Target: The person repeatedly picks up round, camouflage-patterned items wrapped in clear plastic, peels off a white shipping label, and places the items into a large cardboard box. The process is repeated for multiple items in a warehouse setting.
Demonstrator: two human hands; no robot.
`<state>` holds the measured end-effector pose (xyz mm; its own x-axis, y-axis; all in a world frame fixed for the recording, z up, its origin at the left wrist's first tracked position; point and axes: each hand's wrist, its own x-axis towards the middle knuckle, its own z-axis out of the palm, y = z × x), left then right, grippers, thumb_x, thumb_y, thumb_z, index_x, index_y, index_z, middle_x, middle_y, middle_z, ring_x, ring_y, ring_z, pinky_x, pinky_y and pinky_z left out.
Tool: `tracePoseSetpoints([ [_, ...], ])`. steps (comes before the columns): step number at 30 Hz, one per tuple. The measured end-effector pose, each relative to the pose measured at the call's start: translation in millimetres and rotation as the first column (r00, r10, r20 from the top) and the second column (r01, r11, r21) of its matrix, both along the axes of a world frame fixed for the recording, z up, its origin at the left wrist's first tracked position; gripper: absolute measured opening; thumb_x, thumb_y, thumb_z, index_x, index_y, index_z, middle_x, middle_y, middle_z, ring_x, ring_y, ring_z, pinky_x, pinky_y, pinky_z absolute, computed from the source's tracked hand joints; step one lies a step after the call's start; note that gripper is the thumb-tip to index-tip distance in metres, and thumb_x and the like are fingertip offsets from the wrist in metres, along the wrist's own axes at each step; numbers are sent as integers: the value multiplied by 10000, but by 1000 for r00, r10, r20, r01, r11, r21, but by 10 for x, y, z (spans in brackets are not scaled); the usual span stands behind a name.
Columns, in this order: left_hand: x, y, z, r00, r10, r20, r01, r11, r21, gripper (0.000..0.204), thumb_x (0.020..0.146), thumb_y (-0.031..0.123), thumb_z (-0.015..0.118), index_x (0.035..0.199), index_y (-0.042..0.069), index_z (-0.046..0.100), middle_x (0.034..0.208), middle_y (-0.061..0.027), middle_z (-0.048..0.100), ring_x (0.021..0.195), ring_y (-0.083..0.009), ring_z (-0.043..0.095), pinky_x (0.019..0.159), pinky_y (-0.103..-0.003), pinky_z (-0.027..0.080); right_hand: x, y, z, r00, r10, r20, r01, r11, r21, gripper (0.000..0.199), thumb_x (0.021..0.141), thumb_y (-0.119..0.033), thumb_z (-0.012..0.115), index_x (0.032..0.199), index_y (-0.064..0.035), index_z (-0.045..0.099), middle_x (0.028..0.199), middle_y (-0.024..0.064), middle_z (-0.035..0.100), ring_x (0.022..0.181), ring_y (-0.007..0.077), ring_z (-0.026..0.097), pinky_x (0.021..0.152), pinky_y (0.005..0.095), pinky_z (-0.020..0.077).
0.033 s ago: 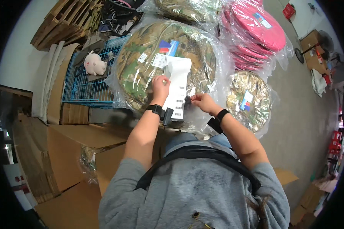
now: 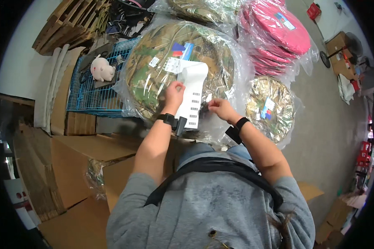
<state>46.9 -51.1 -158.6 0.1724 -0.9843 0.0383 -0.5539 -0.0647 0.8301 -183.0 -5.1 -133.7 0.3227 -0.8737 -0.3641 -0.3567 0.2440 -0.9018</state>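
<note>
A white strip of barcode labels (image 2: 194, 99) lies over a large round camouflage-print bundle (image 2: 147, 68) in clear plastic, its far end curled over. My left hand (image 2: 173, 97) is closed at the strip's left edge, thumb and fingers pinched on it. Right of the strip, my right hand (image 2: 223, 110) is closed, with thumb and forefinger together just above the plastic. A tiny white patch shows by those fingertips; whether they hold it cannot be made out. Beyond the strip, a blue-and-red card (image 2: 188, 51) and a white sticker (image 2: 154, 62) sit on the bundle.
Pink bagged rounds (image 2: 284, 31) are stacked at the far right, above a smaller camouflage bundle (image 2: 268, 106). A blue wire cage (image 2: 89, 97) with a pink plush toy (image 2: 102, 69) stands at left. An open cardboard box (image 2: 70, 162) is near left, a fan (image 2: 353, 45) far right.
The strip's near end has shifted slightly left along with my left hand. A dark patch beside my right fingertips no longer shows, and those fingertips sit a little higher.
</note>
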Motion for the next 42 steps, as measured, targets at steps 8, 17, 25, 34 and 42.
tracePoseSetpoints([
  [8, -129, 178, 680, 746, 16, -666, 139, 974, 179, 128, 803, 30, 577, 902, 23, 496, 846, -66, 615, 742, -113, 570, 658, -235, 454, 212, -165, 144, 855, -165, 492, 91, 981, 172, 383, 732, -26, 651, 1086, 14, 510, 918, 97, 639, 829, 185, 609, 708, 299, 487],
  [17, -82, 385, 774, 731, -87, -677, 337, 908, 247, 452, 691, -31, 644, 1103, -5, 459, 987, -88, 589, 895, -162, 573, 783, -296, 462, 376, -151, 311, 876, -214, 431, 146, 972, 187, 290, 756, -5, 622, 1027, -4, 522, 796, 35, 612, 679, 99, 565, 582, 234, 456],
  [25, -125, 361, 741, 698, 48, -715, 201, 945, 260, 471, 678, -48, 642, 1108, 5, 460, 997, -79, 585, 887, -166, 575, 768, -300, 472, 403, -57, 526, 948, -311, -62, 129, 559, -819, 287, 665, -61, 662, 933, -29, 566, 863, 107, 541, 848, 251, 525, 728, 344, 432],
  [34, -227, 318, 709, 768, -61, -637, 213, 963, 165, 478, 671, -43, 643, 1107, 16, 457, 985, -61, 581, 874, -142, 571, 751, -282, 468, 460, -66, 507, 962, -173, -210, -61, 615, -786, 123, 675, -123, 663, 785, -68, 652, 780, 82, 582, 787, 266, 512, 719, 360, 424],
  [42, -249, 271, 678, 834, -189, -518, 271, 959, 87, 497, 679, -50, 625, 1135, -7, 431, 1018, -68, 572, 905, -145, 564, 785, -278, 455, 420, -125, 511, 959, -130, -251, -93, 693, -715, 100, 693, -145, 642, 738, -56, 649, 754, 93, 587, 746, 284, 530, 699, 374, 431],
])
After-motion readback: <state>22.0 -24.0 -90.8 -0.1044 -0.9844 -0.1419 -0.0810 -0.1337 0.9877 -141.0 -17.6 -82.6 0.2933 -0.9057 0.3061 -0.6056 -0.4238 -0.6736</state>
